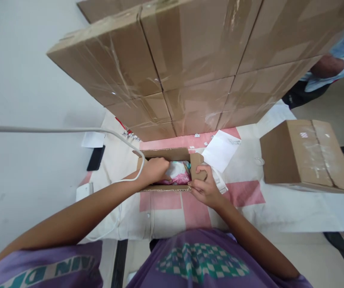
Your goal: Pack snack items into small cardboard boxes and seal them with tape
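An open cardboard box sits in front of me with its flaps raised. Inside lies a pink and white printed packet. My left hand reaches into the box's left part, closed against the packet, its fingertips partly hidden. At the right end, my right hand pinches the edge of the box's short end flap near the corner. Just beyond that hand are a white sheet of paper and a white item, partly covered by the hand.
Taped cartons form a tall stack behind the box. A closed carton stands at right. A white cable crosses over my left forearm. A black phone lies at left. Another person's arm shows at upper right.
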Demonstrator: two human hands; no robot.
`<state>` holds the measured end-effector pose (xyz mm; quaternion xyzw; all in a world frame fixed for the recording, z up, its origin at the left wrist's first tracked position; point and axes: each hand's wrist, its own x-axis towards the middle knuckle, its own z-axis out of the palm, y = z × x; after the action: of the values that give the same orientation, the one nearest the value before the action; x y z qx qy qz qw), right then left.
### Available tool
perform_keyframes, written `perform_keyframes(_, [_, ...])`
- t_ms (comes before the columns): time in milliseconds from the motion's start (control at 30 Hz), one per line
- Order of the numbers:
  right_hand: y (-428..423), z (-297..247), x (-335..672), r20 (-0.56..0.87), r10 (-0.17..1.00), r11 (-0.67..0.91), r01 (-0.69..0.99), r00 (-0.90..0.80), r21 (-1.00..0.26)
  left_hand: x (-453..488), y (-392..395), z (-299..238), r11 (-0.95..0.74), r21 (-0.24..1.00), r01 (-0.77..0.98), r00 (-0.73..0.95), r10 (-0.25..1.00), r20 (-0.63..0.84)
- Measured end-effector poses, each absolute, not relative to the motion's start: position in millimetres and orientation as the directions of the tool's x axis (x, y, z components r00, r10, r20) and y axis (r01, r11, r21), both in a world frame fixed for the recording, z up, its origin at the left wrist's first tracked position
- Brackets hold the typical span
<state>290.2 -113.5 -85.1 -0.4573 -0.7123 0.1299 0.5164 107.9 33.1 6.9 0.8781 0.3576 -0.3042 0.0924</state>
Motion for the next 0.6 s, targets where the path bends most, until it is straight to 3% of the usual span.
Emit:
perform_keyframes(167, [-122.1, -83.2, 286.8, 0.571, 0.821, 0.494, 0.527, -0.02, -0.692, 114.5, 30.9, 13.6, -0.708, -0.025, 0.706, 0.553, 0.573, -0.605])
perform_keyframes(333, [-126.4, -81.3, 282.4, 0.554, 0.832, 0.474, 0.514, 0.004, -0.715, 124.0, 13.4, 17.2, -0.657, -0.092, 0.748, 0.466, 0.618, -0.633])
perform_keyframes(600, [-125.6, -80.7, 281.0, 0.575, 0.818, 0.48, 0.515, 0.029, -0.71, 118.2, 30.7, 14.9, -0.593, 0.077, 0.802, 0.398, 0.433, -0.809])
